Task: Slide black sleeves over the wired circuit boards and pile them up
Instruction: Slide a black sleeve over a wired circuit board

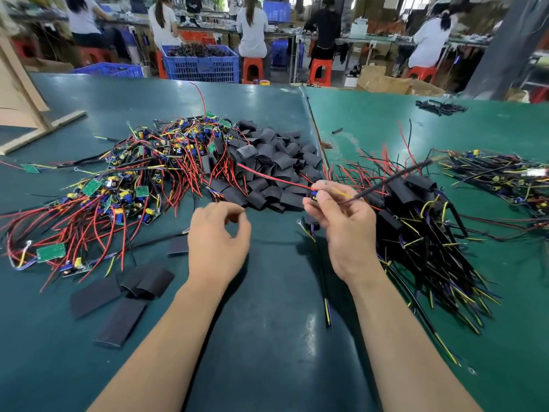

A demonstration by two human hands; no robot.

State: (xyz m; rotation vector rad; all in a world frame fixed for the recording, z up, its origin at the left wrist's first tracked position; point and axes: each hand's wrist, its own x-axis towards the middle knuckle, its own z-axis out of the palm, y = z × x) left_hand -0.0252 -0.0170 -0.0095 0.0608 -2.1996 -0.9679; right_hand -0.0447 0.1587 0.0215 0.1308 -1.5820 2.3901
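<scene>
Green-topped tables (371, 120) up front; at twelve o'clock, seated workers (253, 28) on orange stools (252, 69), blue crate (200, 63).

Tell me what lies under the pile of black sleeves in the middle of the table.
Red wires run in under the pile of black sleeves from its left edge, and the green table mat shows around it. Anything deeper is covered by sleeves.

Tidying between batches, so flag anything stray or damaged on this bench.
A short black tube offcut lies alone on the right green mat. The mat's inner edge looks worn through to brown. Several flat black sleeves lie loose, apart from the main sleeve heap.
</scene>
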